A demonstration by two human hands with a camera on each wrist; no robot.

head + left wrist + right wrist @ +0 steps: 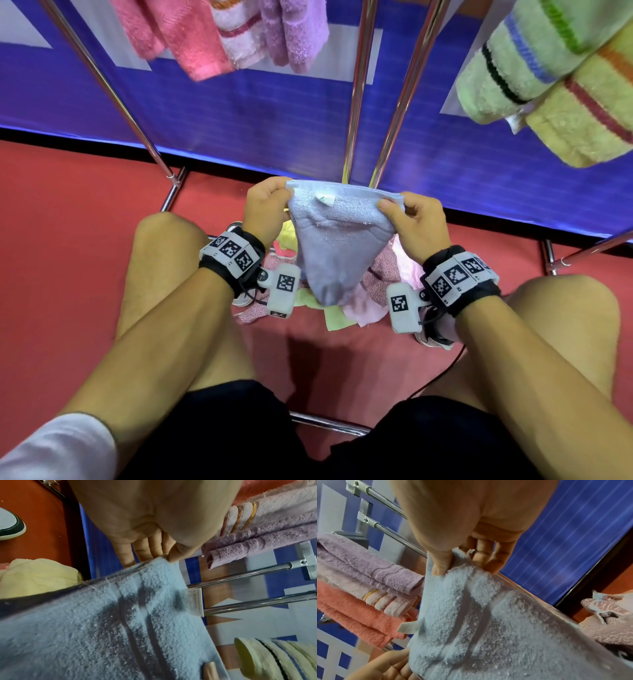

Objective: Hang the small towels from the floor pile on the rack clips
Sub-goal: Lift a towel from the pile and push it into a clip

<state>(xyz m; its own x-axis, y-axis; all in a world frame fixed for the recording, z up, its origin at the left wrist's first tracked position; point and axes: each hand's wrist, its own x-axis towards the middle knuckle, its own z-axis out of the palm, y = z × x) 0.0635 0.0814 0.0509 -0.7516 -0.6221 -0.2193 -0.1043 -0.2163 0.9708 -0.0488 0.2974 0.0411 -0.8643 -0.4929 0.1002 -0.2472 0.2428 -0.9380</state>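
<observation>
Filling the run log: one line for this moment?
left hand: pinches blue towel corner | right hand: pinches other corner | floor pile: below

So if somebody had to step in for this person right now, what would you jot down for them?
Left hand: pinches one top corner of the light blue towel.
Right hand: pinches the other top corner; the top edge is stretched between the hands and the rest hangs down.
Floor pile: pink, yellow and patterned towels lie on the red floor under the held one.
Done: pink and lilac towels hang upper left, green and yellow striped ones upper right. The clips themselves are out of view.
Left: lift the blue towel to the rack and clip it, then work through the pile.
</observation>
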